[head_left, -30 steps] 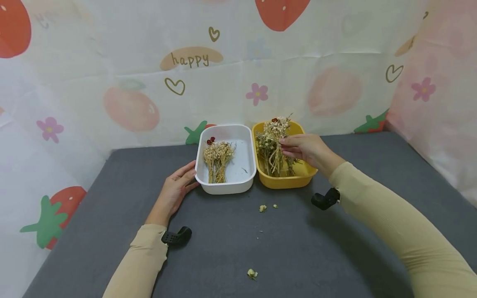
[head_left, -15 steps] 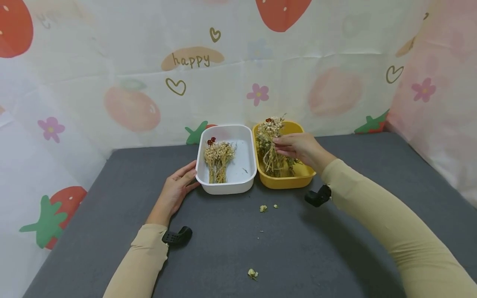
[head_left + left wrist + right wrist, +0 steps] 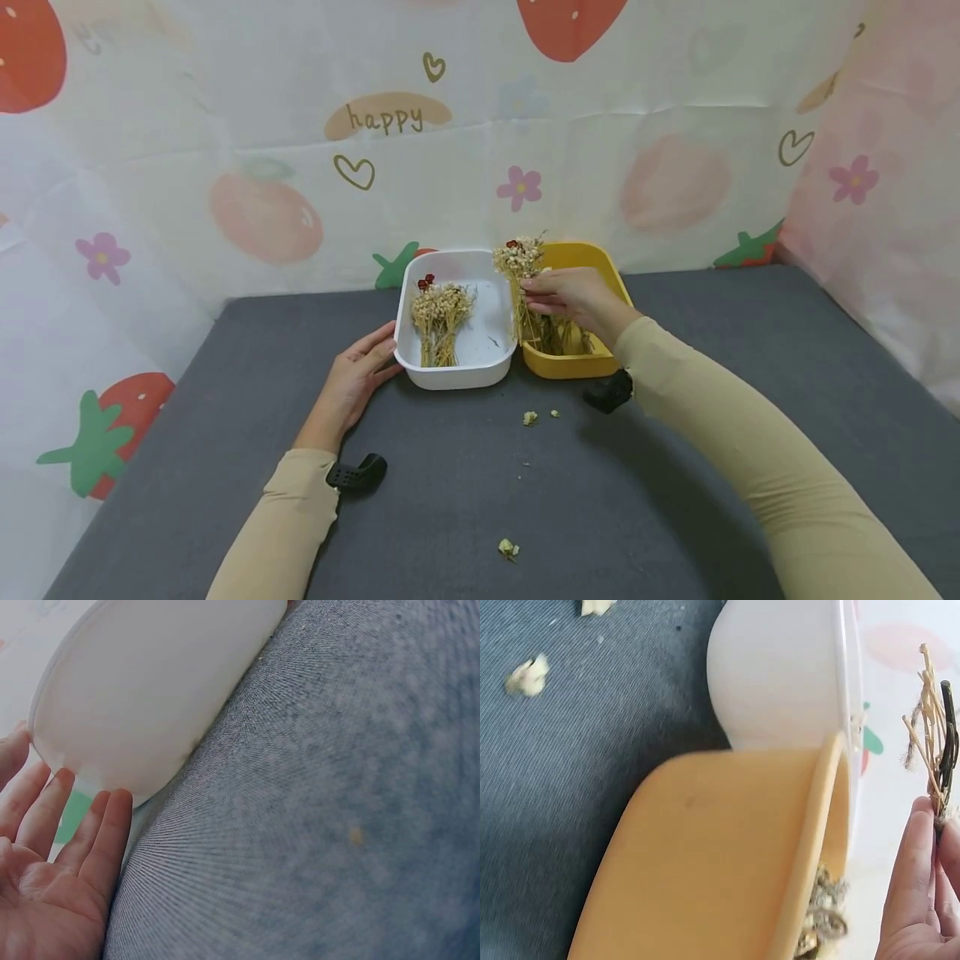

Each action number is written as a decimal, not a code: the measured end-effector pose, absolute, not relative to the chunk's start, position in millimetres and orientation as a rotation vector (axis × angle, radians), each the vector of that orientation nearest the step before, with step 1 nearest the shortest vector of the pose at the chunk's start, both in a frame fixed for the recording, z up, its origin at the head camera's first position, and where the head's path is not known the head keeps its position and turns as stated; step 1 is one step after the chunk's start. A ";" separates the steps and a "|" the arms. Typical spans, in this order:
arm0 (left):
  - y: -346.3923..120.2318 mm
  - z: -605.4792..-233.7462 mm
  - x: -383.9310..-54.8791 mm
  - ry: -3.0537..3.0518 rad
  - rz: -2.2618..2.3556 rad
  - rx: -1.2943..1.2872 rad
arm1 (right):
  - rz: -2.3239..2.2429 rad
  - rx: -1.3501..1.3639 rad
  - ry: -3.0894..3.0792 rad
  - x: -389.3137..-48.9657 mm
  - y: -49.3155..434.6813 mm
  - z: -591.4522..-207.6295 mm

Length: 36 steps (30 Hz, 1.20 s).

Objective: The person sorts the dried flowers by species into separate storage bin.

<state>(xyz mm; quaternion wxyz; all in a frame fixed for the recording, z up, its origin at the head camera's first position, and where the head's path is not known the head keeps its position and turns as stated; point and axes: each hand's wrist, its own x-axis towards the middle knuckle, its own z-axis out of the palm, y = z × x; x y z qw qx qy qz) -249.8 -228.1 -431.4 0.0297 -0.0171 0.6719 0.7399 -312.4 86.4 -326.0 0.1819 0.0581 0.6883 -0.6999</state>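
Note:
My right hand (image 3: 573, 296) pinches a bunch of dried flowers (image 3: 519, 260) by its stems, above where the two trays meet. Its pale blossoms and a dark red bloom point up; the bare stems (image 3: 934, 735) show in the right wrist view. Below that hand is the yellow tray (image 3: 577, 367), with more dried flowers (image 3: 558, 337) partly hidden by the hand. My left hand (image 3: 351, 379) touches the left side of the white tray (image 3: 454, 379), its straight fingers (image 3: 105, 832) against the wall. Dried flower bunches (image 3: 441, 321) with red blooms lie in the white tray.
Small pale flower bits (image 3: 529, 418) lie on the dark grey cloth (image 3: 435, 492) in front of the trays, one bit (image 3: 508, 548) nearer me. A printed curtain (image 3: 480, 150) stands right behind the trays.
My right hand has carried the bunch of dried flowers leftward, from over the yellow tray to the edge of the white one. The left hand and both trays stay in place.

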 end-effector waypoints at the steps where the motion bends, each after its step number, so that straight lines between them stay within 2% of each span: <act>1: -228.1 -431.3 -249.7 2.074 2.280 -0.053 | -1.978 0.159 1.941 -312.3 83.3 -326.4; 9: -229.3 -430.2 -248.8 2.083 2.280 -0.045 | -1.971 0.086 1.928 -313.7 51.0 -328.6; 21: -225.9 -429.7 -247.3 2.058 2.284 -0.030 | -1.957 0.131 1.970 -311.9 -4.4 -342.8; 36: -227.5 -431.2 -244.1 2.054 2.274 -0.062 | -1.878 0.245 2.042 -304.5 -30.6 -354.6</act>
